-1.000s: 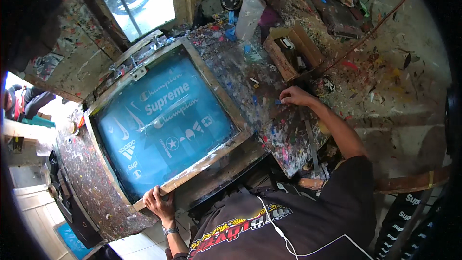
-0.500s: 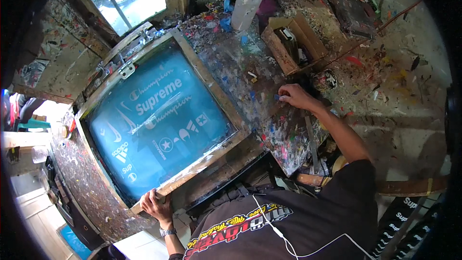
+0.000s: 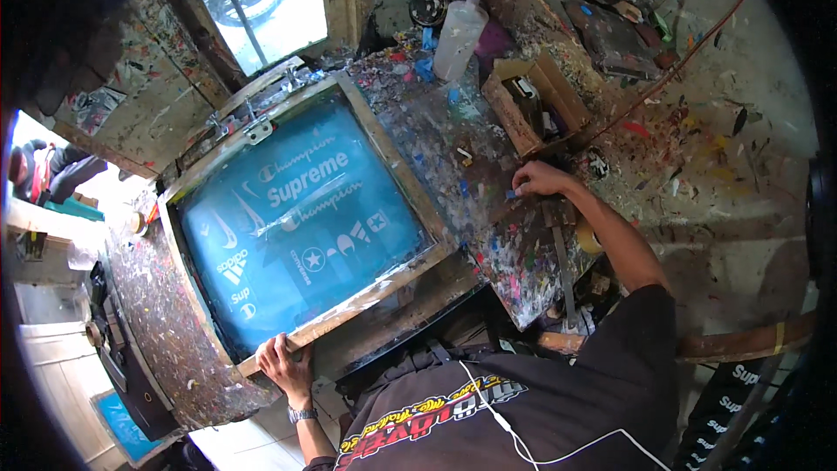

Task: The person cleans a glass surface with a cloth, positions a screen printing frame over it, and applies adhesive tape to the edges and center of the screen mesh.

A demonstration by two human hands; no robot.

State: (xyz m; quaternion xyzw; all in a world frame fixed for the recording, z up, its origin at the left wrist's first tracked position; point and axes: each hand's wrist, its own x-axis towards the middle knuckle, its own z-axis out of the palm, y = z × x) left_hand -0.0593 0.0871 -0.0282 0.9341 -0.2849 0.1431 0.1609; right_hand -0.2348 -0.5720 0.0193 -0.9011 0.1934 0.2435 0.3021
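Note:
My left hand [image 3: 284, 366] is closed over the near left corner of a wooden-framed printing screen [image 3: 375, 292]. Its taut blue mesh [image 3: 288, 218] carries several pale lettering and logo shapes, and the frame's far side sits in a metal hinge clamp [image 3: 258, 128]. To the right of the screen, my right hand [image 3: 542, 180] is low over the paint-stained table, its fingers curled together. A small blue piece [image 3: 510, 195] shows right at the fingertips; whether they pinch it or it lies on the table, I cannot tell.
A cardboard box [image 3: 558, 100] holding dark items stands beyond my right hand. Behind it are a translucent plastic bottle [image 3: 460, 37] and a round paint-crusted tin [image 3: 428, 6]. A tape roll [image 3: 589, 235] lies by my right forearm. A white cable [image 3: 501, 419] hangs down my shirt.
The whole view has shifted, so the scene sits lower and further right. Against the table, my right hand has moved slightly toward the box. My left hand keeps its hold on the frame.

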